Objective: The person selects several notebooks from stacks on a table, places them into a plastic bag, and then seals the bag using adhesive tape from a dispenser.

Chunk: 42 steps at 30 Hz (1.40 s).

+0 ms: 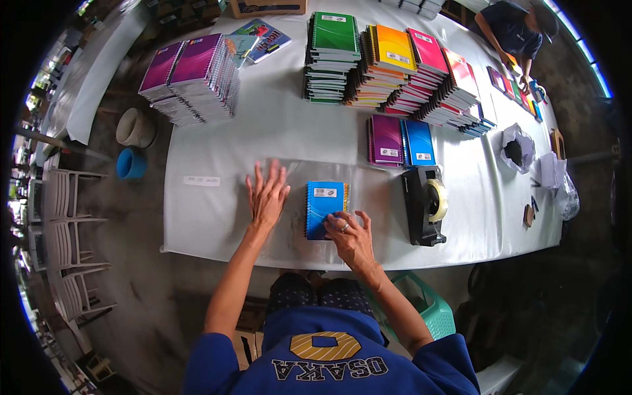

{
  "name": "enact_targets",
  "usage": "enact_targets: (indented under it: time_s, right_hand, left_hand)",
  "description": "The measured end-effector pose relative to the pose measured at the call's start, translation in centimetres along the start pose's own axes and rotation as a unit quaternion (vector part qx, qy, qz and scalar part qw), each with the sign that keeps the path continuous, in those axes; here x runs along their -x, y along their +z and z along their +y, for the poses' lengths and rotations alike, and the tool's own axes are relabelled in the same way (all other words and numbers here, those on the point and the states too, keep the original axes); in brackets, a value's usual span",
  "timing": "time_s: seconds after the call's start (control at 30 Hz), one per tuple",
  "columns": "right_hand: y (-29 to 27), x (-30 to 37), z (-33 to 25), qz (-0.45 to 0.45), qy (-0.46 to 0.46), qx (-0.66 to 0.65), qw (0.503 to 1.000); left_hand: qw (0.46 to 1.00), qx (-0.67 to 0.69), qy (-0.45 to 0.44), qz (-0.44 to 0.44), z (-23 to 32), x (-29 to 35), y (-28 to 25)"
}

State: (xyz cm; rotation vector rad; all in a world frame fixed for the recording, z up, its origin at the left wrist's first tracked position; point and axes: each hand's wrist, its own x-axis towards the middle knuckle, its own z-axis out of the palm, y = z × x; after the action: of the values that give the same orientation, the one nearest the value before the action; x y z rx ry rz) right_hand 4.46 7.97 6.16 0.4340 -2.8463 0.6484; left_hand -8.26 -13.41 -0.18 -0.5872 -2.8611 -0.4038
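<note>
A blue spiral notebook [318, 204] lies on a sheet of clear plastic [289, 247] near the table's front edge, with an orange edge showing along its right side. My right hand [350, 236] rests on the notebook's lower right corner, fingers bent and thumb apart, a ring on one finger. To the left of it, my left hand [266, 195] lies over the plastic with its fingers spread, their tips slightly blurred. It holds nothing. Beyond my right hand stands a black tape dispenser [417, 204] with a roll of clear tape [437, 200].
Purple [386, 139] and blue notebooks [419, 141] lie behind the dispenser. Tall stacks of green [332, 33], orange and pink notebooks stand farther back; purple stacks [197, 59] are at left. A co-worker [517, 33] handles notebooks at far right. A green stool [434, 316] stands below the table edge.
</note>
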Motion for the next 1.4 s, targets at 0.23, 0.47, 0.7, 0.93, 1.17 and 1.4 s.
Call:
enact_targets:
  time_s: [0.23,0.47,0.7,0.93,1.17,1.4]
  right_hand:
    - [0.2,0.2,0.1,-0.016,0.018,-0.038,0.999]
    - [0.2,-0.9,-0.7,0.004,0.036,-0.178,0.983]
    - [0.4,-1.6,-0.8,0.000,0.078,-0.265,0.961]
    - [1.6,-3.3,-2.0,-0.052,0.221,-0.267,0.936]
    - [2.6,-3.2,-1.8,-0.013,0.264,-0.218,0.939]
    - [2.0,-3.7,-2.4,-0.056,0.271,-0.206,0.939]
  left_hand:
    - [0.915,0.343,-0.167,-0.134,3.1,-0.3,-2.5]
    - [0.810,0.514,-0.263,-0.104,2.2,6.3,-5.1]
    - [0.784,0.554,-0.197,-0.199,-0.1,8.5,-4.1]
    - [0.798,0.555,-0.149,-0.181,7.9,8.6,-7.0]
    - [0.703,0.662,-0.208,-0.156,6.9,7.9,-6.4]
    - [0.811,0.556,-0.110,-0.145,6.2,-4.7,-4.0]
